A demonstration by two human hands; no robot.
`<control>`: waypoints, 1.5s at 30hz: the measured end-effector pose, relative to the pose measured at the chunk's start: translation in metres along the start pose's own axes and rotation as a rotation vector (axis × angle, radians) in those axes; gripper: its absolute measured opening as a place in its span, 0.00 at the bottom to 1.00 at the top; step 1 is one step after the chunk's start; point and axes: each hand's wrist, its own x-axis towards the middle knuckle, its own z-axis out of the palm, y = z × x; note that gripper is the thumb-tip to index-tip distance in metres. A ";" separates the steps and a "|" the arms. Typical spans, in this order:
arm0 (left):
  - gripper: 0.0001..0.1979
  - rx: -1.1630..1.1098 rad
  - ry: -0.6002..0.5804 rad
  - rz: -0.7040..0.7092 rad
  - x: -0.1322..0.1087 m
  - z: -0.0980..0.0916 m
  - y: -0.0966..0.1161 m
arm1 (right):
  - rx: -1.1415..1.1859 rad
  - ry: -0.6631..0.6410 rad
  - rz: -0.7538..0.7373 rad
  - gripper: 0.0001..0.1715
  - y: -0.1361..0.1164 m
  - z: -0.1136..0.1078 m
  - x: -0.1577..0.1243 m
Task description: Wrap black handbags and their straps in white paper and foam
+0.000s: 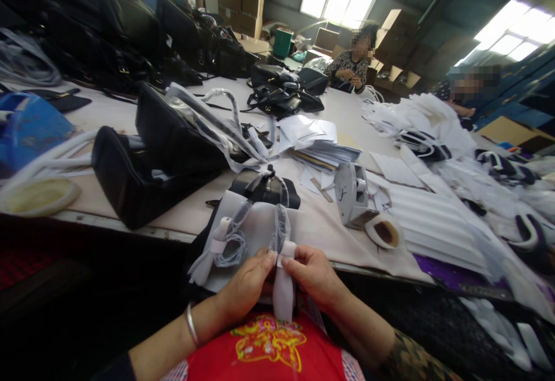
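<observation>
A black handbag (286,193) lies at the table's front edge, with a translucent white sheet (260,228) over its near side. Clear plastic film covers its handle (282,222). My left hand (251,277) and my right hand (314,274) are closed, pinching a white foam wrap (284,294) around the lower end of the handle from either side. The tail of the wrap hangs down towards my red apron (269,349). To the left, a coiled cord in clear plastic (232,249) rests on the sheet beside another white-wrapped handle end (219,242).
Black bags (173,132) stand to the left. A paper stack (321,144), a tape dispenser (353,196) and a tape roll (385,232) sit on the right, near white foam sheets (429,213). A blue container (32,129) is far left. Two people work across the table.
</observation>
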 end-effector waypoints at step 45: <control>0.23 0.068 0.011 -0.016 0.002 -0.008 -0.001 | -0.133 -0.001 -0.012 0.17 0.000 0.008 0.007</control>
